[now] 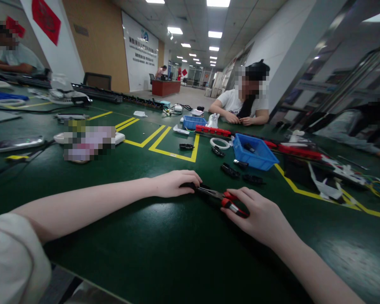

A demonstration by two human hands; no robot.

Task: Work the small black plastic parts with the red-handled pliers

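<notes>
My right hand (259, 215) grips the red handles of a pair of pliers (220, 197) low over the green table (164, 249). The pliers' dark jaws point left toward my left hand (174, 183). That hand rests on the table with fingers curled over a small black part (190, 185) at the jaws' tip; most of the part is hidden under the fingers. Several more black parts (230, 170) lie just beyond my hands.
A blue bin (255, 152) stands past the black parts, a smaller blue bin (193, 122) farther back. Red strips (213, 131), white pieces and cables lie to the right. Yellow tape lines (172, 154) mark the table. A person sits opposite; other people sit left and right.
</notes>
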